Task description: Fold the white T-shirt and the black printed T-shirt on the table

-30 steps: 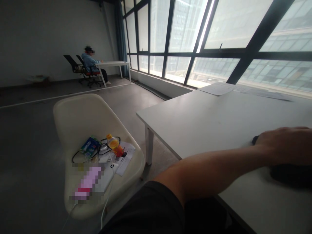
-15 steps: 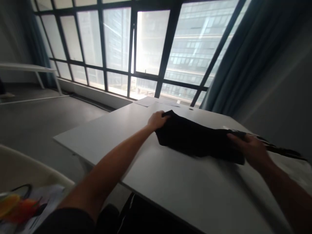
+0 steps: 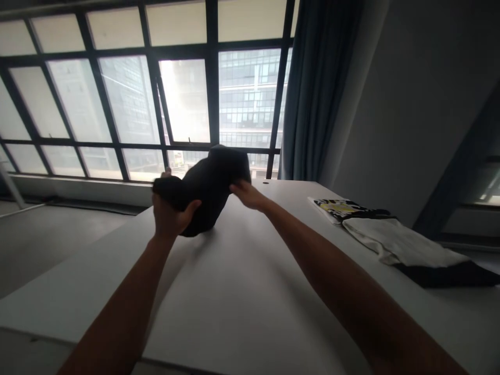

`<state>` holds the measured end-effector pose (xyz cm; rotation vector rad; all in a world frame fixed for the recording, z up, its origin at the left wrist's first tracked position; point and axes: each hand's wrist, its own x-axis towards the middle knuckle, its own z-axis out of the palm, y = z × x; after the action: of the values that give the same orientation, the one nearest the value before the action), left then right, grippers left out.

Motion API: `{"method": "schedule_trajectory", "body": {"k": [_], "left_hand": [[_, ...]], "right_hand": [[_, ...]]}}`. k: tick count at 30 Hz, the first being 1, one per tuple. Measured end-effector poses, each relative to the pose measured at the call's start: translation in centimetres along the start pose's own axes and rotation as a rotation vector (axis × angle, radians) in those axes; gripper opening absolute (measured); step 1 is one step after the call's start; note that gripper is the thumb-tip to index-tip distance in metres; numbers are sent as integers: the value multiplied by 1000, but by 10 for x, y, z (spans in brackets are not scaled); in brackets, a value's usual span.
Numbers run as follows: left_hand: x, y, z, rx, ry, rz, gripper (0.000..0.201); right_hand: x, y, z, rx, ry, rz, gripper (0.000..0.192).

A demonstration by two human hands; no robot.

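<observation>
Windows [image 3: 183, 99]: ahead of me.
Table [image 3: 242, 291]: white, before the windows.
Folded clothes [image 3: 406, 242]: on the table, right.
Black cloth [image 3: 207, 190]: I hold it bunched over the table; bottom contact unclear.
Left hand [image 3: 170, 213]: clamped around the cloth's left end, thumb in front.
Right hand [image 3: 249, 195]: pinching the cloth's right edge.

The black cloth [image 3: 211, 187] is blurred, its garment type unclear, and hides most fingers of the left hand [image 3: 167, 216] and some of the right hand [image 3: 249, 196]. The white table [image 3: 242, 312] is cut off nearside; detail on the printed garment [image 3: 344, 208], right, is too small.
</observation>
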<state>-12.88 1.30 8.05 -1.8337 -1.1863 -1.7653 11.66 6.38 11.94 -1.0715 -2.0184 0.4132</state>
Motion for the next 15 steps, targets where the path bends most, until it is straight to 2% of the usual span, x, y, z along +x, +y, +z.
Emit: {"method": "schedule_trajectory", "body": {"k": [3,5,7,8,10,13,15], "left_hand": [[-24,-4,22,185,-512,55,86],[-45,-8,44,253,-882,23,79],[-62,-13,61,304,-1153,-55,77],[-68,-16,67,324,-1229,-90,75],[-73,-23,72,359,-1272,-138,66],[-69,-29,71,430,-1223,-190,52],[-65,-27,74,470,-1150,-204,44]], "right_hand": [[-30,27,11,-228,-303,180,65],[-57,52,3,-366,-358,246,55],[-82,78,-16,-478,-354,325,46],[-94,91,-29,-535,-338,357,43],[-114,115,-58,-618,-294,429,42],[-141,143,-103,-718,-171,518,40],[-160,157,-134,-782,-56,603,39]]}}
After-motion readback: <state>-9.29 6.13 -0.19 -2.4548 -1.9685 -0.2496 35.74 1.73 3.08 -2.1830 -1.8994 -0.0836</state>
